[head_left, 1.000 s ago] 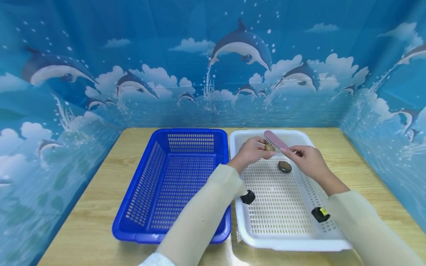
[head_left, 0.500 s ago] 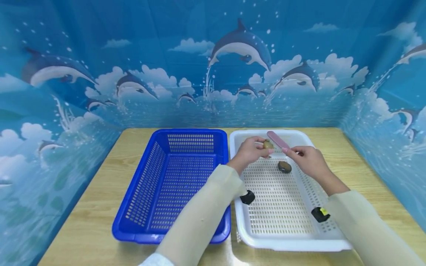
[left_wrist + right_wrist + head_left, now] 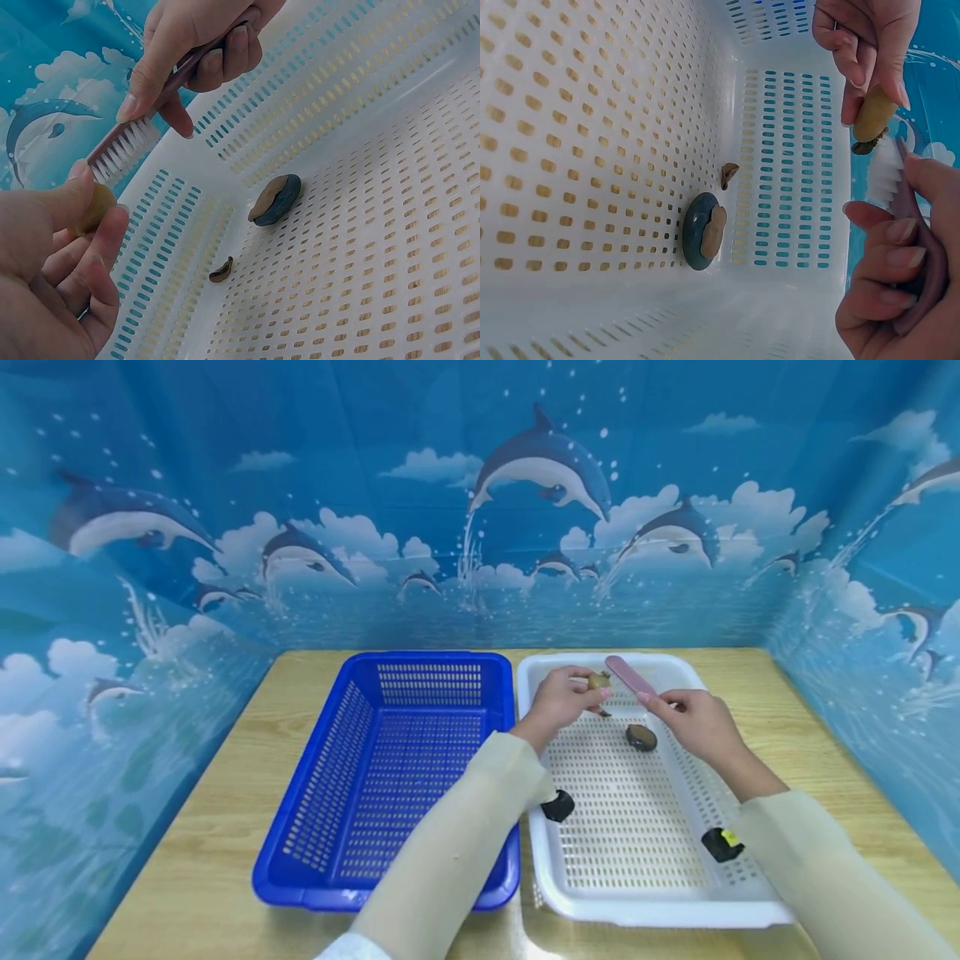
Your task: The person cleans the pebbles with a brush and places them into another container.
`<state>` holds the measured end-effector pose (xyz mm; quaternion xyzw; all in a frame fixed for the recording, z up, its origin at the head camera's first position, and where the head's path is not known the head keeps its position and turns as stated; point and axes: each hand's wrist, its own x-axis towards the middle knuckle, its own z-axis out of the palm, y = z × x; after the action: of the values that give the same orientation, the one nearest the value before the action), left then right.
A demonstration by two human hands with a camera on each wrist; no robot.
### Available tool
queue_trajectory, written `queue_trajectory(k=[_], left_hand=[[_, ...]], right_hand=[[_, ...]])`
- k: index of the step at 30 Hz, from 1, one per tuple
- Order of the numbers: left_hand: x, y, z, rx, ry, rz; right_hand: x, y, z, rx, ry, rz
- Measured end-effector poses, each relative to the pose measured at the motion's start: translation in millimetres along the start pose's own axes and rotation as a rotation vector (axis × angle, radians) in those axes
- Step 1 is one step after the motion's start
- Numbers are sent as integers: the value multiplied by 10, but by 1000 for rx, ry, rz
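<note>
Head view: your left hand (image 3: 559, 697) pinches the stone (image 3: 599, 680) over the white basket's (image 3: 652, 912) far end; your right hand (image 3: 696, 724) is wrapped round the brush (image 3: 632, 675) there too. The brush's long axis slants, its tip pointing at the basket's far rim and leaning left. You appear to be brushing the stone; bristle contact is unclear. Your next move likely calls for a firm pinch and bristles (image 3: 885, 171) square to the stone.
</note>
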<state>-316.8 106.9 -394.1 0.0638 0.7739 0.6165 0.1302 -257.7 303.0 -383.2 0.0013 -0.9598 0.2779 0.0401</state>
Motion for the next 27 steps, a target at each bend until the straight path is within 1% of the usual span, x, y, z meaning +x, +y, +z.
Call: queue_trajectory(k=[5,9,14,18,22,27], left_hand=[[-1,9,-4,-18,27,4],[-6,5,-4,-59,54,-2],[1,-1,1,-109,101,20],[10,-1,3,-129,114,26],[11,-7,6,-111,111,21],[6,-10,7,-58,92,7]], right_hand=[[9,5,-6,2,13,3],[0,-5,-7,6,17,0],[-8,-13,-4,15,24,-8],[-14,-18,0,19,21,-12],[-12,-17,7,20,21,-31],[-17,-24,11,31,23,-59]])
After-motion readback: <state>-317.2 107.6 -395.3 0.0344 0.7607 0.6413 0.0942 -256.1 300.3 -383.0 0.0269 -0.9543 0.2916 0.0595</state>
